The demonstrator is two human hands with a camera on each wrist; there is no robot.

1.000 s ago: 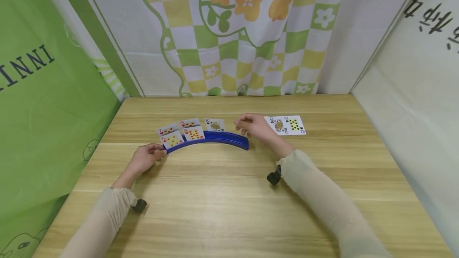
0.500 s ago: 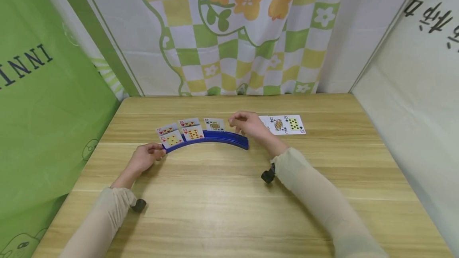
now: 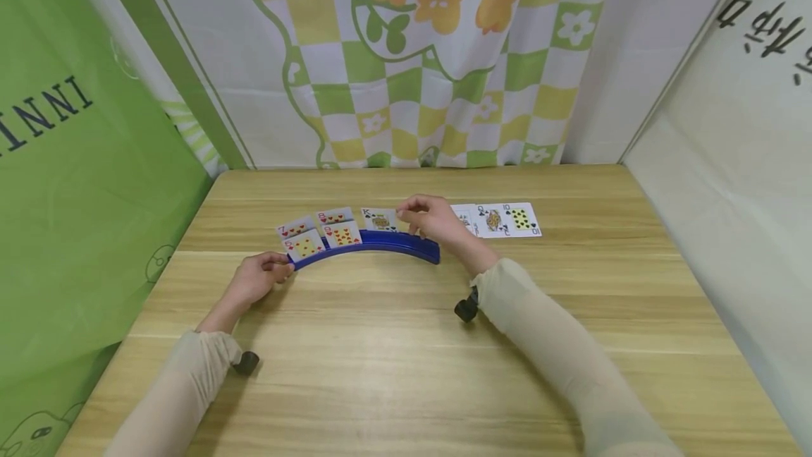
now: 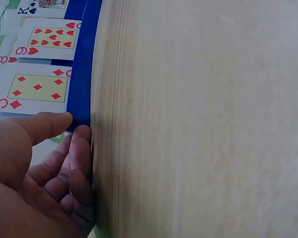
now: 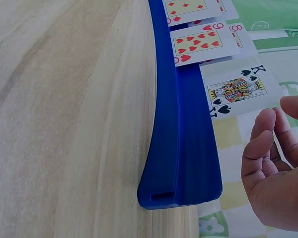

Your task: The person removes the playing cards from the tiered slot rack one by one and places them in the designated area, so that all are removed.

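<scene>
A curved blue card holder stands on the table; the left hand pinches its left end. In the left wrist view, that thumb and a finger of the left hand meet the holder beside the five of diamonds. Red sevens, eights and nines of hearts stand in two rows with the five. The king of spades leans in the back row. Beside its right edge is the right hand, thumb and fingertips apart, nothing visible between them; whether it touches the king is unclear.
On the table behind the right hand lie the ten of spades, a queen and a face card partly hidden by that hand. Printed curtains rise behind and beside the wooden table.
The right hand has moved left along the holder to the king's right edge, uncovering more of the face card beside the queen. The left hand has stayed at the holder's end.
</scene>
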